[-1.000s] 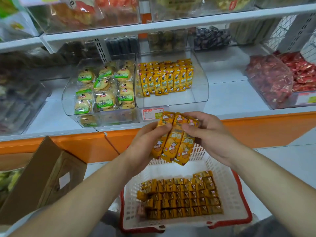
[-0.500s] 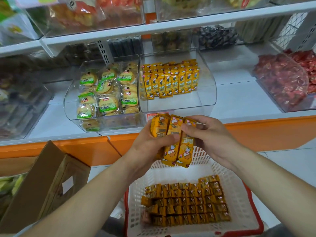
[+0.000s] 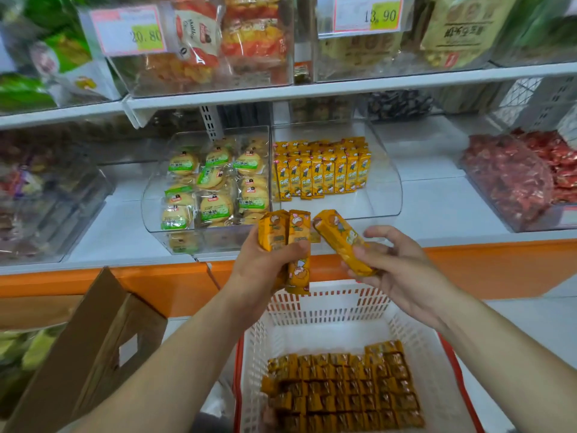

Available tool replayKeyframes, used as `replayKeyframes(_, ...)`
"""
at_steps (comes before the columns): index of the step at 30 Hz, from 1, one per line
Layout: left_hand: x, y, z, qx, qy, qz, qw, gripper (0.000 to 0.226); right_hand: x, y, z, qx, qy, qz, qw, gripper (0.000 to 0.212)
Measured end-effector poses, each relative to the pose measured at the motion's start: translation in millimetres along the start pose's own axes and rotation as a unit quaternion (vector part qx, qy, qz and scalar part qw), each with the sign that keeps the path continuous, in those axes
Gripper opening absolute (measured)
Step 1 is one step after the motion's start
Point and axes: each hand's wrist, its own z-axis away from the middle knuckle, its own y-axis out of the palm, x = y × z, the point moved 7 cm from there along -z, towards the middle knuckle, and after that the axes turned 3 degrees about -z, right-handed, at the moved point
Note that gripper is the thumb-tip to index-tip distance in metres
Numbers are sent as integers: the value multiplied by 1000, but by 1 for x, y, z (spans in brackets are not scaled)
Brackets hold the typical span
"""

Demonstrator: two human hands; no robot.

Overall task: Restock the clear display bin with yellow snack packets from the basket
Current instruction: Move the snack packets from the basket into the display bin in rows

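Note:
My left hand grips two yellow snack packets, held upright just in front of the shelf edge. My right hand holds one yellow packet, tilted with its top towards the left. Both hands hover above the white basket, where several rows of yellow packets lie packed at the near end. The clear display bin stands on the shelf behind the hands, with several yellow packets upright at its back and bare floor at its front.
A clear bin of green-labelled round cakes stands left of the display bin. Another clear bin of red packets is at the right. An open cardboard box leans at the lower left. The orange shelf front runs across.
The three packets were bunched between both hands. Now the right hand has pulled one packet away to the right, and the left hand keeps two. Both hands have risen towards the bin.

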Motion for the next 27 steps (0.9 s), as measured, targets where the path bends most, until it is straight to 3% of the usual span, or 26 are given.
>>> replayKeyframes(3, -2, 8, 1, 17, 14, 5, 1000, 51, -8, 25, 6, 32, 7, 67, 997, 58)
replayKeyframes(5, -4, 8, -1, 25, 21, 11, 999, 51, -5, 37, 5, 49, -12, 169, 984, 60)
replayKeyframes(7, -7, 3, -6, 19, 23, 16, 999, 47, 3, 45, -3, 52, -27, 204, 977, 59)
replayKeyframes(13, -30, -43, -27, -64, 52, -26, 996, 53, 39, 60, -71, 23, -88, 283, 955, 66)
replayKeyframes(18, -37, -84, -40, -119, 85, -79, 986, 49, 49, 64, -163, -58, -142, 384, 910, 61)
replayKeyframes(27, -27, -101, -60, -120, 91, -106, 983, 56, 22, 75, -263, -67, -191, 546, 813, 48)
